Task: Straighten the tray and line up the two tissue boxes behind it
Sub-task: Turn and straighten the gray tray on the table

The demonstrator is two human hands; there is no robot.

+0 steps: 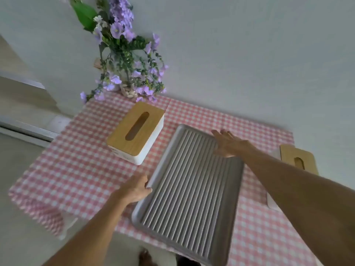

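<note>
A grey ribbed tray (189, 191) lies skewed on the pink checked tablecloth, one corner past the table's near edge. My left hand (134, 189) grips the tray's left rim. My right hand (228, 144) reaches over the tray's far right corner with fingers spread, palm down, touching or just above the rim. A white tissue box with a wooden lid (137, 131) stands left of the tray's far end, turned at an angle. A second tissue box (297, 160) sits at the right, partly hidden behind my right forearm.
A vase of purple flowers (128, 73) stands at the table's far side against the white wall. The checked tablecloth (76, 169) hangs over the left and near table edges. My feet show on the floor below the near edge.
</note>
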